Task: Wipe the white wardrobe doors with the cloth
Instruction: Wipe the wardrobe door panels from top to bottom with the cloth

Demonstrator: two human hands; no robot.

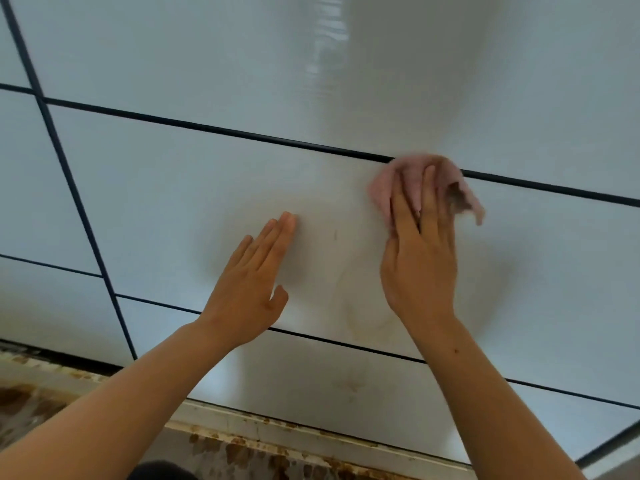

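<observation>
**Head view, looking down along the white doors [166, 188].** Glossy panels split by thin dark seams [214, 128]: one vert. at far left, several horiz. running across.

- **L hand [252, 282]:** laid flat on the middle panel, palm to the surface. Fingers straight and together, thumb held apart. Holds nothing.
- **R hand [420, 258]:** right of the L hand, apart from it and higher on the same panel. Fingers straight, slightly spread, pressing the cloth [412, 183] against the door. Whether the thumb touches the cloth cannot be told.
- **Cloth:** pink, bunched, blurred. Lies under and beyond the R fingertips at the panel's top edge, right of centre, overlapping the upper horiz. seam. Some cloth shows between the fingers, and a loose flap sticks out to the right of the hand.
- **Forearms:** both bare, entering from the bottom edge.
- **Marks [349, 386]:** faint, brownish, on the lower panel between the forearms. A pale ring-like trace also lies below the R hand.
- **Below the doors:** a pale plinth [277, 427] w/ rusty-brown specks, then a brown-mottled floor [242, 457].
</observation>
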